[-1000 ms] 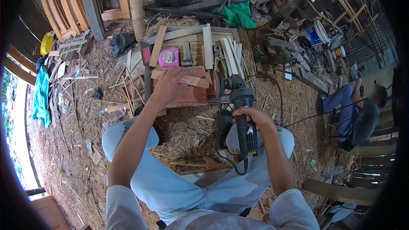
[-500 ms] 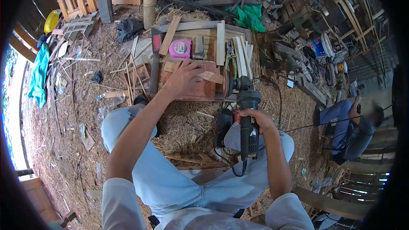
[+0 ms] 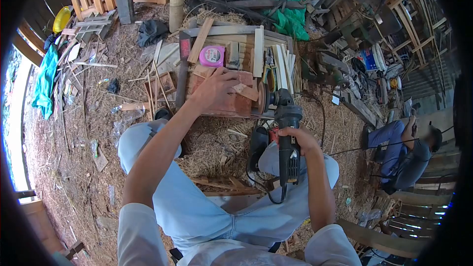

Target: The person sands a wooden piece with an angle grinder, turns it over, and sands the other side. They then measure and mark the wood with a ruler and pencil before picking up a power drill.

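My left hand (image 3: 217,88) presses a short wooden strip (image 3: 245,90) down on a reddish-brown wooden block (image 3: 221,107), fingers curled over it. The strip's right end points at the sanding disc (image 3: 261,96) of an angle grinder (image 3: 287,130), right at its edge. My right hand (image 3: 301,140) is wrapped around the grinder's black body, the disc side facing left. A pink tape measure (image 3: 212,56) lies just beyond my left hand. Pliers with yellow-and-black handles (image 3: 269,76) lie beyond the disc.
A handsaw (image 3: 183,71) and wooden slats (image 3: 258,51) lie on the low work surface. The grinder's cord (image 3: 266,193) loops by my right leg. Wood shavings and scraps cover the ground (image 3: 212,143). Another person (image 3: 406,155) sits at the right.
The wooden strip has turned slightly, its right end now angled further down toward me. My left hand has shifted a little with it; the grinder stays nearly in place.
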Motion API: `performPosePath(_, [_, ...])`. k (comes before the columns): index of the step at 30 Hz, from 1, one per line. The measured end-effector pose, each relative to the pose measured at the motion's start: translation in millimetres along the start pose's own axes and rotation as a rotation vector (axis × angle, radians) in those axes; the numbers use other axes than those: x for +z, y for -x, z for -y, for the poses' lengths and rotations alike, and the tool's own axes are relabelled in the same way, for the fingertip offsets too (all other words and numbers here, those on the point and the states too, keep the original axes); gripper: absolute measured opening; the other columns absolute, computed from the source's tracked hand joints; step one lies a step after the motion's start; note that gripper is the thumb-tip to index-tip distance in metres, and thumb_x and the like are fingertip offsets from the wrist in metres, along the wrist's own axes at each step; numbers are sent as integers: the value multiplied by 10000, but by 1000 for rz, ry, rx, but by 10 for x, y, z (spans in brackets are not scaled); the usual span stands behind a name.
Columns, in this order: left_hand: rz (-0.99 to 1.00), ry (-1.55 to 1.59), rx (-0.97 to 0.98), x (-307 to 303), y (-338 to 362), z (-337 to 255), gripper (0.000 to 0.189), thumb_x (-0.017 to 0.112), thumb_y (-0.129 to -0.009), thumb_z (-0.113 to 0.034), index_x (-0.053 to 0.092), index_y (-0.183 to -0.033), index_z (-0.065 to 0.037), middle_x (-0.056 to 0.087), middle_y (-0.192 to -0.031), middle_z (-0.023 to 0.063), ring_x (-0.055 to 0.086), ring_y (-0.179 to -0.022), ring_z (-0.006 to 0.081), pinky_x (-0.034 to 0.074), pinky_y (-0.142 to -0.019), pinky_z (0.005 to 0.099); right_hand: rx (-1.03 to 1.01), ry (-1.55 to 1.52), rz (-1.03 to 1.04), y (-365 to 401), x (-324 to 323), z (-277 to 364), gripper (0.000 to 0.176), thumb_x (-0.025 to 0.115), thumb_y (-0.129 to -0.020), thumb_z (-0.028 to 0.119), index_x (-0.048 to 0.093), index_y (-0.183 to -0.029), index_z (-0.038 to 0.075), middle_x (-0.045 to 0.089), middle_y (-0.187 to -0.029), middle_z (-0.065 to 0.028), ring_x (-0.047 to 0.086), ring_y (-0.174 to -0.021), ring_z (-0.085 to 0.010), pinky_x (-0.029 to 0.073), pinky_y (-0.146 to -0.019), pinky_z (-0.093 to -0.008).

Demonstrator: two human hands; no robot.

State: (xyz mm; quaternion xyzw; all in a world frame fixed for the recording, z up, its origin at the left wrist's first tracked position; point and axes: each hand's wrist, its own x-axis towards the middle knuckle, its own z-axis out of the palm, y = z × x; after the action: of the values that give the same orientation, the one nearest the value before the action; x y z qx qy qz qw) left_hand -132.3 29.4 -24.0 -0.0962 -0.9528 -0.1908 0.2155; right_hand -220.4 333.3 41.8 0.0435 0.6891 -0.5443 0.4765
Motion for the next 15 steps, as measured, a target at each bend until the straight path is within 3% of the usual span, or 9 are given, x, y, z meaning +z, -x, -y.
performPosePath(7, [-11, -5, 51, -65, -28, 27, 394, 625, -686, -74, 658, -1077, -41, 578, -1182, 46, 482, -1124, 243, 390, -1023, 362, 12, 2, -37, 7, -2, -17, 529, 763, -650, 25, 459, -1078, -41, 619, -788, -138, 661, -617, -246, 572, -523, -379])
performPosePath(15, [-31, -20, 127, 2, -20, 82, 376, 617, -679, -60, 667, -1051, -36, 581, -1166, 68, 480, -1143, 253, 396, -1024, 362, 47, 39, 24, 35, 58, 43, 491, 762, -652, 18, 481, -1049, -49, 628, -791, -142, 661, -615, -244, 565, -527, -358])
